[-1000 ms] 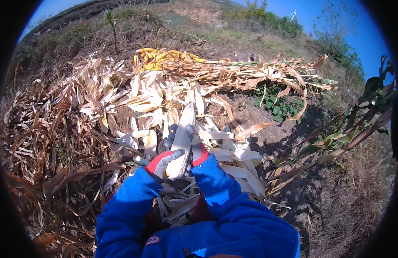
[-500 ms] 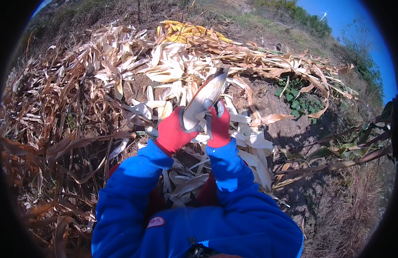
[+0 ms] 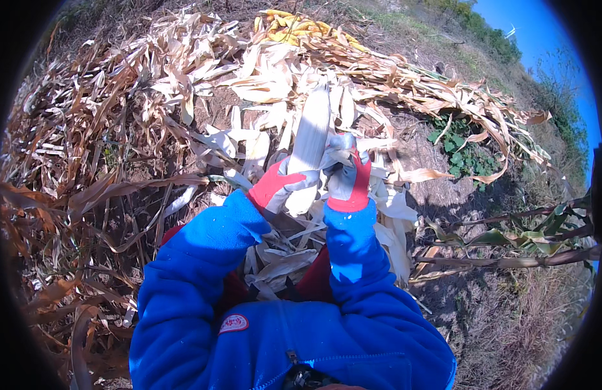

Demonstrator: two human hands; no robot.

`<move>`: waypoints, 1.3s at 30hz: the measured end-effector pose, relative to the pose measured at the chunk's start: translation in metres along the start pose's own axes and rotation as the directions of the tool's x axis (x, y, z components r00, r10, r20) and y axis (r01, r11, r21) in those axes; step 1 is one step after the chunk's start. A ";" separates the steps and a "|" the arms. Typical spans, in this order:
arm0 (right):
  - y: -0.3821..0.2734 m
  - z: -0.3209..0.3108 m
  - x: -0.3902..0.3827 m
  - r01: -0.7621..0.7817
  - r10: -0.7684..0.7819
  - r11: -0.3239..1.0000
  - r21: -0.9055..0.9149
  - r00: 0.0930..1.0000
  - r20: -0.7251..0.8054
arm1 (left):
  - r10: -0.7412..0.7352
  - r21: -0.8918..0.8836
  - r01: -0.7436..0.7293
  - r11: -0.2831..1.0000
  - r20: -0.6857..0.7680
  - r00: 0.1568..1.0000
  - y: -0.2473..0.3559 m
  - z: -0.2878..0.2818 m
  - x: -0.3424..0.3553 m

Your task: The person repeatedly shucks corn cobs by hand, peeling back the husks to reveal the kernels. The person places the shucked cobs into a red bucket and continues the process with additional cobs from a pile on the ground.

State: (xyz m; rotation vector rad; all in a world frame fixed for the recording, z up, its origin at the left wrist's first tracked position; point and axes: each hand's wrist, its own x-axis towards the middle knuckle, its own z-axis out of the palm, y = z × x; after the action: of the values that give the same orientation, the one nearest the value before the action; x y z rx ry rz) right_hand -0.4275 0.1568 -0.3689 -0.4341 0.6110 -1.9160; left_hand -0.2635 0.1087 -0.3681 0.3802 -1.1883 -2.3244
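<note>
An ear of corn in pale husk point(image 3: 312, 127) points away from me, its lower end in the grip of my left hand point(image 3: 285, 184). Beside it, on the right, my right hand point(image 3: 350, 175) is closed with its fingers curled around a pale strip of husk point(image 3: 340, 156). Its fingertips are close to the ear; whether they touch it I cannot tell. Both hands wear red and grey gloves. No kernels show on the held ear.
Loose pale husks point(image 3: 265, 84) lie beyond my hands, and more lie between my legs. Bare yellow corn ears point(image 3: 291, 27) are heaped at the far side. Dry stalks point(image 3: 431, 84) stretch to the right, near a green leafy plant point(image 3: 458, 146). A thick stalk point(image 3: 528, 261) juts in from the right.
The ear now stands straighter in view and its pale inner husk faces me; the brownish outer leaf along it no longer shows. My right hand has moved slightly right, away from the ear.
</note>
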 end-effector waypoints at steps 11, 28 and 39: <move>-0.033 0.008 0.004 0.264 -0.225 0.927 -0.266 0.960 0.170 | -0.016 -0.525 -0.148 0.838 -0.296 0.955 0.009 -0.045 0.016; 0.059 0.011 0.001 -0.036 -0.003 0.902 -0.430 0.996 -0.090 | 0.148 -0.248 -0.278 0.928 -0.439 0.886 0.012 -0.035 0.008; 0.077 -0.013 -0.001 -0.322 0.323 0.944 0.071 0.946 -0.003 | 0.182 0.272 -0.101 0.957 -0.293 0.939 0.015 -0.036 0.009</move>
State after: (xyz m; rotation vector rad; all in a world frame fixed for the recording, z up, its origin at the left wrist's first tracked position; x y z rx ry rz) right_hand -0.3782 0.1343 -0.4248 -0.2570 0.5835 -1.6220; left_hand -0.2500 0.0715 -0.3768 0.7031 -1.3034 -1.9033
